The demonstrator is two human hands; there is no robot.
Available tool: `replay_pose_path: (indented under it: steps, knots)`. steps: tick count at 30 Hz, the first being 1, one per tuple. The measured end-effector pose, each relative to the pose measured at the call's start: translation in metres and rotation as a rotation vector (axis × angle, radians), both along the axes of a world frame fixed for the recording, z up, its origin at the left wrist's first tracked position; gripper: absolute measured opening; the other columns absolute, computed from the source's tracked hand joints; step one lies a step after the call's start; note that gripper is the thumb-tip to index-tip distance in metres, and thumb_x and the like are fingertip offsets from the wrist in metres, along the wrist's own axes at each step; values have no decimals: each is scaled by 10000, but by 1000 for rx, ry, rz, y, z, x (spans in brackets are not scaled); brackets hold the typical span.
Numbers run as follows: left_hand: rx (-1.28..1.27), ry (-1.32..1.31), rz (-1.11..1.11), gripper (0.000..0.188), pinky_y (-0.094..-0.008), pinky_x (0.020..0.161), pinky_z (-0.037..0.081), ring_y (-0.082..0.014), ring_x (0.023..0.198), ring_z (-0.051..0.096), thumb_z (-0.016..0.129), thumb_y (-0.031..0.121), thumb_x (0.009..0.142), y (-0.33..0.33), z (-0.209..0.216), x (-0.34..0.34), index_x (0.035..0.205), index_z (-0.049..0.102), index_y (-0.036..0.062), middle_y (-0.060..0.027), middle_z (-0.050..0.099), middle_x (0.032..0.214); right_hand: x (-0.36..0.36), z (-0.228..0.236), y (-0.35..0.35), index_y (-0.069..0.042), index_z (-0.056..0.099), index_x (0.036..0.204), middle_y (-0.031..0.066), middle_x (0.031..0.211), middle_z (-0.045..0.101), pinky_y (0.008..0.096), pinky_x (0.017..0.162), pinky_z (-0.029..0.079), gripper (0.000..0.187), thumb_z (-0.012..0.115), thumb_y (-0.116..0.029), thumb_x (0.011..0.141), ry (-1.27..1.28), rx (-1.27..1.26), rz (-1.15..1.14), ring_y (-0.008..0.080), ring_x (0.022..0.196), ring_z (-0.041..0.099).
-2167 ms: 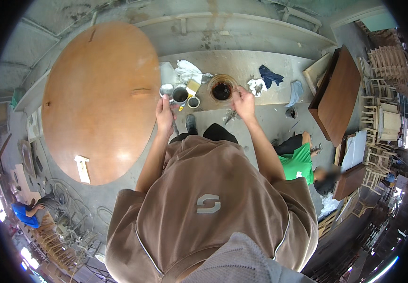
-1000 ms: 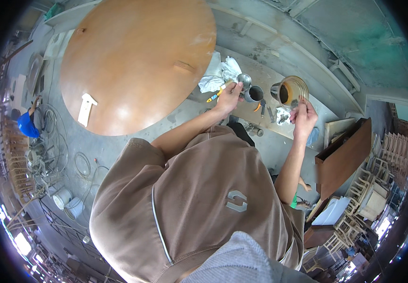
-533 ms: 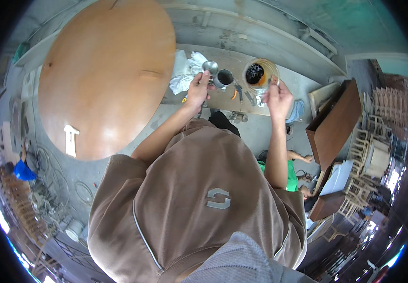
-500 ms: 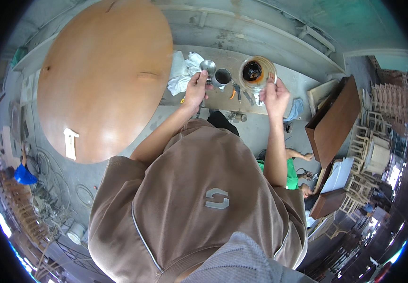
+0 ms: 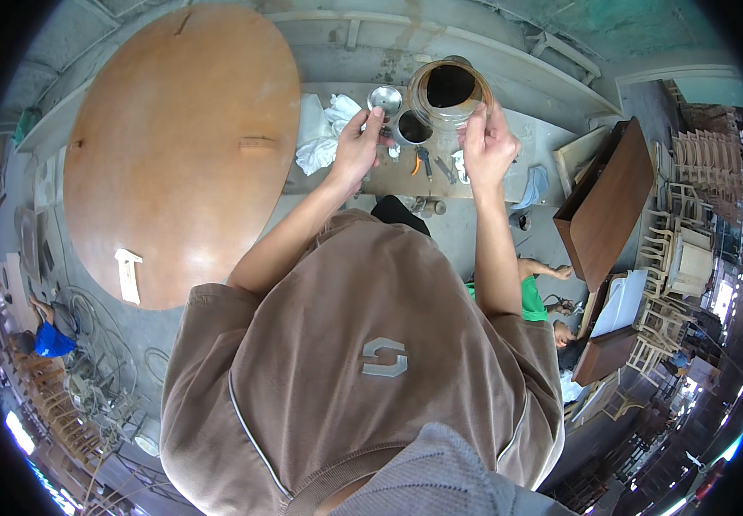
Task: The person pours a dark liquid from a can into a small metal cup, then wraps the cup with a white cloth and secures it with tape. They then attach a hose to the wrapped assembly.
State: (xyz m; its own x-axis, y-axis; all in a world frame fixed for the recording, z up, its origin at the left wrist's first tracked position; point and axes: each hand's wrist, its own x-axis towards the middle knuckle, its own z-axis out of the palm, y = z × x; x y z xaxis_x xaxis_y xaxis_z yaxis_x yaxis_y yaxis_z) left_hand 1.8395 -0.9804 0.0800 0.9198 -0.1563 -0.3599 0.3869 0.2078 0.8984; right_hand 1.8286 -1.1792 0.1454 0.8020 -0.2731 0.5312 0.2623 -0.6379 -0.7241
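Observation:
My left hand (image 5: 357, 148) is closed, its thumb on a small round silver piece (image 5: 385, 101) that looks like a metal lid. Just right of it stands a grey metal cup (image 5: 403, 139), its inside dark. My right hand (image 5: 488, 143) grips the rim of a clear round jar (image 5: 420, 110) with dark brown liquid (image 5: 450, 85) inside. The jar is tilted and held above the bench, close to the cup. Whether liquid runs between them I cannot tell. Orange-and-black pliers (image 5: 421, 161) and a slim grey tool (image 5: 445, 169) lie below the cup.
White cloths (image 5: 318, 153) lie on the bench (image 5: 522, 138) at left, a blue cloth (image 5: 533, 187) at its right end. A large round wooden tabletop (image 5: 178, 163) fills the left. Brown panels (image 5: 609, 206), stacked chairs (image 5: 711, 168) and a person in green (image 5: 533, 297) are at right.
My right hand has brought the jar left and farther away, next to the cup, and tipped it so that the liquid spreads wider. My left hand with the silver piece has moved slightly.

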Motion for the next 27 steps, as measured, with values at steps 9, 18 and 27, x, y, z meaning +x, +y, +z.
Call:
replay_pose_path:
  steps: [9, 18, 27]
  knots:
    - [-46, 60, -63, 471, -203, 473, 428, -95, 868, 679, 515, 478, 1095, -8, 0, -1, 1237, 630, 45, -59, 640, 1214, 3, 1, -4, 13, 702, 1273, 112, 655, 709, 284, 576, 566, 302, 619, -61, 993, -57, -89, -28, 147, 613, 739]
    - [-48, 73, -61, 476, -217, 493, 435, -102, 874, 675, 512, 471, 1096, -7, 8, -3, 1226, 619, 26, -73, 650, 1218, 1, 2, -2, 48, 691, 1275, 117, 642, 702, 275, 585, 563, 306, 631, -48, 991, -110, -138, -22, 142, 619, 741]
    - [-43, 54, -55, 462, -223, 502, 442, -105, 865, 675, 514, 468, 1095, -5, 11, -1, 1208, 624, 34, -70, 661, 1210, 2, 0, 0, 47, 689, 1276, 90, 607, 678, 273, 569, 549, 309, 637, -37, 984, -160, -174, -25, 138, 577, 717]
